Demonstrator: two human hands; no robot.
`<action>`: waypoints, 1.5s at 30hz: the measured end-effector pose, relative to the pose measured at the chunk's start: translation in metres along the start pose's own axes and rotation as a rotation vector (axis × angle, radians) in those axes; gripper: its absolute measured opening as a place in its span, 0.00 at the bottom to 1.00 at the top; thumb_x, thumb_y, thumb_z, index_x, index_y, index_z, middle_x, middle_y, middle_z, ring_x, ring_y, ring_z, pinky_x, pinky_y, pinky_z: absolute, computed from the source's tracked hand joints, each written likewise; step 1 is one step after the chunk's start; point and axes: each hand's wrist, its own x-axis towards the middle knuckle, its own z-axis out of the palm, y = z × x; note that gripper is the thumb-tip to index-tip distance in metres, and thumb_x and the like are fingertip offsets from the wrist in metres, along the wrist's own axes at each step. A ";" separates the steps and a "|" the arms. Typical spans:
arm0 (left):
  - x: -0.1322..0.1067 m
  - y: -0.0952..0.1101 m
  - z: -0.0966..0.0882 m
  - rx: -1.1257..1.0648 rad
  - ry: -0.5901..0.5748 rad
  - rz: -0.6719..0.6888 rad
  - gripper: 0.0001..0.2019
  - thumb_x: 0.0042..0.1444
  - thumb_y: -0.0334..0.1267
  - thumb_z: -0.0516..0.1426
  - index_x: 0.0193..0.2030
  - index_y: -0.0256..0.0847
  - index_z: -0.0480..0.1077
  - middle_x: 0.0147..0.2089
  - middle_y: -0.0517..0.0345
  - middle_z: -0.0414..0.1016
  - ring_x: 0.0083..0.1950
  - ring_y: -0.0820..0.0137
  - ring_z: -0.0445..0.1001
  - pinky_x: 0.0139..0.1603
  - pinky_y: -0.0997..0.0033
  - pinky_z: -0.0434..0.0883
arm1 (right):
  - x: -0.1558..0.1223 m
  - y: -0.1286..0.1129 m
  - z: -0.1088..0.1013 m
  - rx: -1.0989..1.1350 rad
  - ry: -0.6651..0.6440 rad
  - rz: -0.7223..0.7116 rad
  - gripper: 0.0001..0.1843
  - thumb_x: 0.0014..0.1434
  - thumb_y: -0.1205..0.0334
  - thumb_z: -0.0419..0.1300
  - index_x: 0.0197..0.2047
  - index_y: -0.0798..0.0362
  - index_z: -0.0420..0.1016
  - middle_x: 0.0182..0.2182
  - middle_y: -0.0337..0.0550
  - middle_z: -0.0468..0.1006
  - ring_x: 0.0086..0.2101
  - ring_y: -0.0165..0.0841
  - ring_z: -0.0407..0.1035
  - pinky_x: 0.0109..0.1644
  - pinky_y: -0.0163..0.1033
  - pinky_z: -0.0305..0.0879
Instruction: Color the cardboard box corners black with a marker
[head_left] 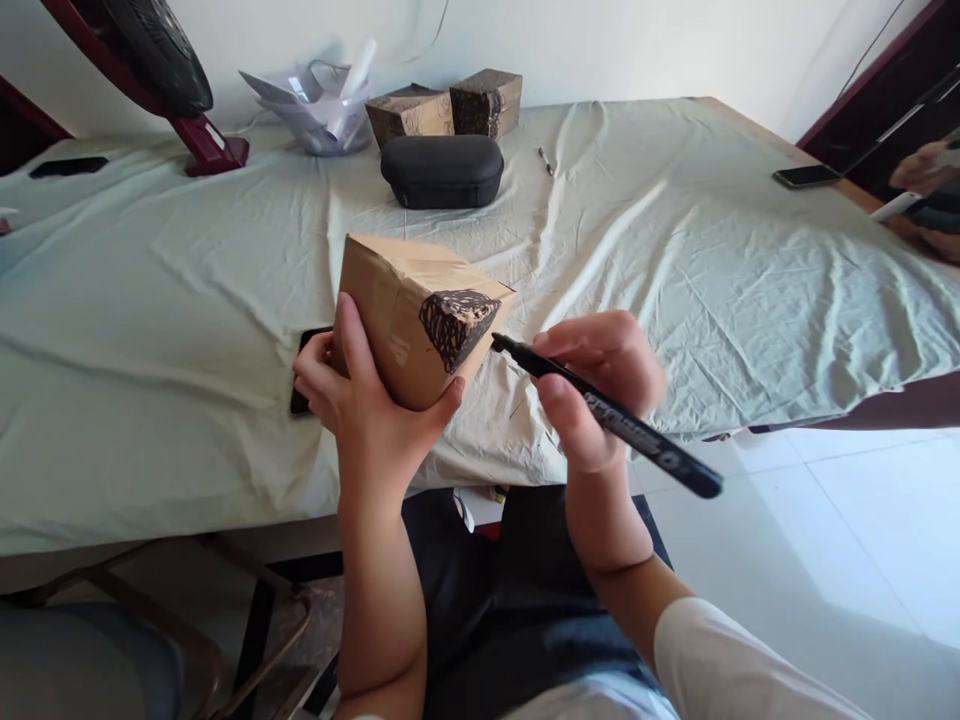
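Observation:
My left hand [375, 400] grips a small brown cardboard box [375, 310] from its near left side, tilting it above the table edge. Black scribbled ink [454, 325] covers one corner of the box, across several of its faces. Between the thumb and fingers of my right hand [600, 380] is a black marker pen [630, 430]. Its dark tip points left at the inked corner, close to the box; whether it touches I cannot tell. A dark phone [300, 390] lies on the cloth, partly hidden behind my left hand.
On the cloth-covered table [187, 400] stand a black zip case [442, 172], two scribbled cardboard boxes [487, 103], a clear plastic basket [330, 125] and a fan [206, 145]. A pen [545, 161] and a phone [806, 177] lie to the right. A chair [82, 650] is at lower left.

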 end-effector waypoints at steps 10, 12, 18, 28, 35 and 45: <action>-0.010 0.014 0.008 0.175 0.055 -0.064 0.65 0.50 0.74 0.69 0.87 0.49 0.49 0.72 0.30 0.55 0.73 0.22 0.61 0.68 0.12 0.66 | 0.007 0.016 0.023 -0.033 0.101 -0.169 0.08 0.59 0.70 0.60 0.35 0.46 0.70 0.24 0.32 0.71 0.20 0.27 0.64 0.25 0.38 0.64; -0.011 0.016 0.008 0.209 0.055 -0.051 0.67 0.48 0.75 0.70 0.87 0.46 0.50 0.72 0.29 0.56 0.73 0.22 0.62 0.69 0.14 0.67 | 0.005 0.017 0.024 -0.097 0.087 -0.118 0.07 0.61 0.68 0.60 0.35 0.45 0.70 0.24 0.33 0.73 0.21 0.29 0.66 0.26 0.38 0.67; -0.011 0.022 0.006 0.233 0.050 -0.068 0.67 0.49 0.73 0.70 0.87 0.40 0.52 0.71 0.27 0.56 0.72 0.22 0.62 0.68 0.14 0.67 | 0.002 0.017 0.026 -0.153 0.059 -0.060 0.07 0.60 0.67 0.61 0.34 0.44 0.70 0.23 0.34 0.72 0.22 0.31 0.70 0.27 0.39 0.70; -0.010 0.023 0.007 0.233 0.055 -0.071 0.67 0.48 0.73 0.70 0.87 0.37 0.53 0.71 0.25 0.58 0.71 0.19 0.63 0.68 0.14 0.67 | 0.004 0.017 0.027 -0.139 0.041 -0.109 0.08 0.58 0.71 0.58 0.37 0.45 0.70 0.24 0.32 0.74 0.24 0.29 0.73 0.28 0.36 0.71; -0.008 0.019 0.003 0.148 -0.007 -0.089 0.63 0.53 0.73 0.68 0.88 0.53 0.46 0.74 0.33 0.54 0.75 0.20 0.57 0.68 0.09 0.62 | 0.000 0.019 0.029 -0.066 0.165 -0.150 0.07 0.61 0.65 0.59 0.32 0.45 0.66 0.22 0.32 0.68 0.20 0.29 0.69 0.23 0.38 0.64; 0.002 -0.008 0.002 0.082 -0.007 -0.122 0.67 0.50 0.56 0.74 0.89 0.51 0.42 0.71 0.35 0.54 0.76 0.27 0.56 0.76 0.16 0.60 | 0.002 0.046 0.002 -0.232 0.303 0.153 0.03 0.70 0.57 0.65 0.45 0.45 0.77 0.28 0.35 0.78 0.25 0.32 0.73 0.30 0.40 0.71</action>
